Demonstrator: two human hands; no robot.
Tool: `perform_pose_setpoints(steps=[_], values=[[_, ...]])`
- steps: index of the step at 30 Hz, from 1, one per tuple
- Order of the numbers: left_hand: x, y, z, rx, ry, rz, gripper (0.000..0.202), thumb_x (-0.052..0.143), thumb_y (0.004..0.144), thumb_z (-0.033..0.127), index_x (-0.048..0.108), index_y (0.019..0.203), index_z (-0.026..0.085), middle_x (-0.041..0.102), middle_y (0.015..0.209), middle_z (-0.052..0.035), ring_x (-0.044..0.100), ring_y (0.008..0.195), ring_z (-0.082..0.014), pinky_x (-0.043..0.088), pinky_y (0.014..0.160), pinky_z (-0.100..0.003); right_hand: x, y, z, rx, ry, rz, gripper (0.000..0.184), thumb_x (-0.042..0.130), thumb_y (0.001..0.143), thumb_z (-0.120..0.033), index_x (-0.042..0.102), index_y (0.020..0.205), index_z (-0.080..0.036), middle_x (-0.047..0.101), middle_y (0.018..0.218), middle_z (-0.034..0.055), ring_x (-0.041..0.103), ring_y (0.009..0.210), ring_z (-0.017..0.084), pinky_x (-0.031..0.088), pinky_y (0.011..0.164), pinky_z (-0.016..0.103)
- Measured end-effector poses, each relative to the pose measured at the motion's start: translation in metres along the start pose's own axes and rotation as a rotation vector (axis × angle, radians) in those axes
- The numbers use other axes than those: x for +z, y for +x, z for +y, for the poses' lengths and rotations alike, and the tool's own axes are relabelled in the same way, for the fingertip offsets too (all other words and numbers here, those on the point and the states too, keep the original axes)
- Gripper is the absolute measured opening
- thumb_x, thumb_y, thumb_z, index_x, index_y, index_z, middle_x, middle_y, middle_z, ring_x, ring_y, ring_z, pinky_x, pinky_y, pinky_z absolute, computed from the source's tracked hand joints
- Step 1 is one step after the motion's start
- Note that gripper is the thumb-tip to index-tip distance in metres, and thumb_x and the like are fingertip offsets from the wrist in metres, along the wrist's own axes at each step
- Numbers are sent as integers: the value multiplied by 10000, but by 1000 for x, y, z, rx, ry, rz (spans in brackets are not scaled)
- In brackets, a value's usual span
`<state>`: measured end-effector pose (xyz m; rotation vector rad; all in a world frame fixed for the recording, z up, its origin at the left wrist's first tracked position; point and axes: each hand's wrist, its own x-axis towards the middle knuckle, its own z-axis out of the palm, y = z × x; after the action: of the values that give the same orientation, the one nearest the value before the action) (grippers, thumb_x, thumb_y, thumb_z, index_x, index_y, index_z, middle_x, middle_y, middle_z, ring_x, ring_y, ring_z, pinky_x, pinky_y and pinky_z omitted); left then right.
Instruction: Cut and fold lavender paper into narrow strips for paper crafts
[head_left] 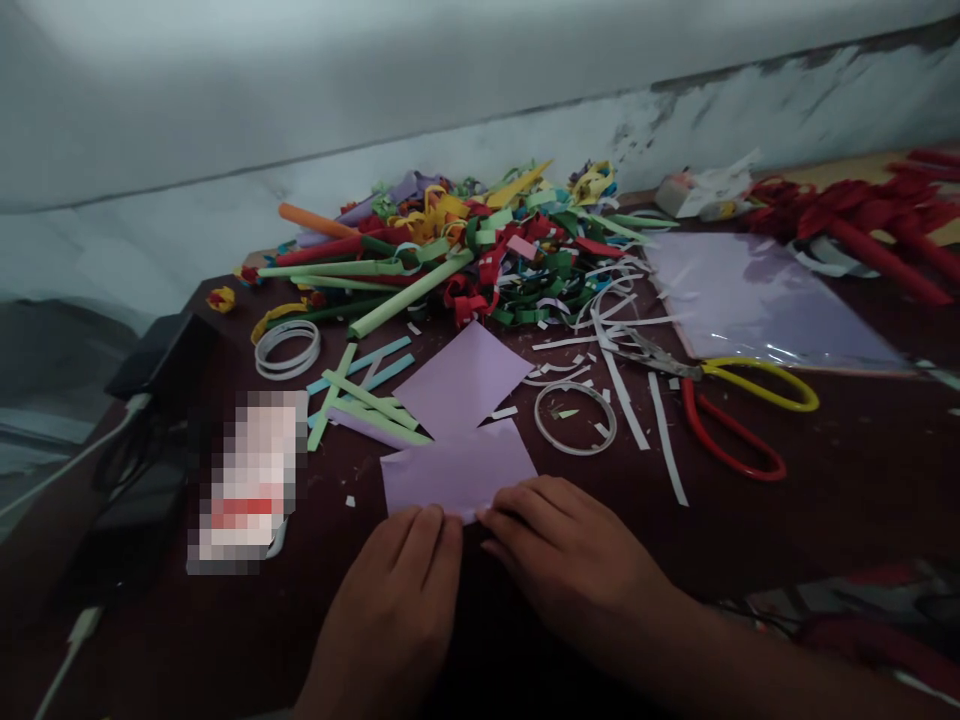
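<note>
A sheet of purple paper point(457, 468) lies on the dark table in front of me. My left hand point(401, 580) presses its near edge, fingers together. On the same edge, a little to the right, my right hand point(559, 545) pinches the paper between thumb and fingers. The near edge seems curled or folded under the fingertips, which partly hide it. Just beyond lies another purple sheet point(465, 375), turned cornerwise. Green and blue paper strips point(360, 385) are to its left, and a roll of tape point(575, 418) is to its right.
Scissors point(701, 372) with yellow and red handles lie open at right, near a pack of purple paper point(765, 300). A heap of coloured paper scraps point(465, 240) fills the back. White rings point(287, 350), a blurred-out object point(251, 475) and cabled black devices point(142, 510) are at left.
</note>
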<state>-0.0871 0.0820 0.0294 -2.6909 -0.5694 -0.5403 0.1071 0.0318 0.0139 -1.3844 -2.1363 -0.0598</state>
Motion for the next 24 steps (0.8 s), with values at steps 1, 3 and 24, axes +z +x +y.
perform_pose_setpoints(steps=[1,3,24], values=[[-1,4,-3,21,3,-6,328,373,940,20,679,1060,29,718,944,-162,641,889,-256,571,823,-378,-1,2,1,20,3,-2,90,663,997,-186,721,1021,-121,672,931,66,591,838,209,502,743,348],[-2,10,-11,30,-21,-19,335,361,919,2,679,1012,47,702,876,-142,629,820,-249,576,763,-375,-3,9,4,73,17,-49,37,755,935,-184,729,949,-162,665,901,36,577,827,211,477,756,355],[7,-29,7,-99,-165,-66,461,475,931,188,571,1357,43,630,1407,-167,500,1361,-295,326,1172,-381,4,-13,-11,33,-90,-72,510,277,1137,-332,608,1353,-11,558,1449,172,475,1375,281,477,1093,414]])
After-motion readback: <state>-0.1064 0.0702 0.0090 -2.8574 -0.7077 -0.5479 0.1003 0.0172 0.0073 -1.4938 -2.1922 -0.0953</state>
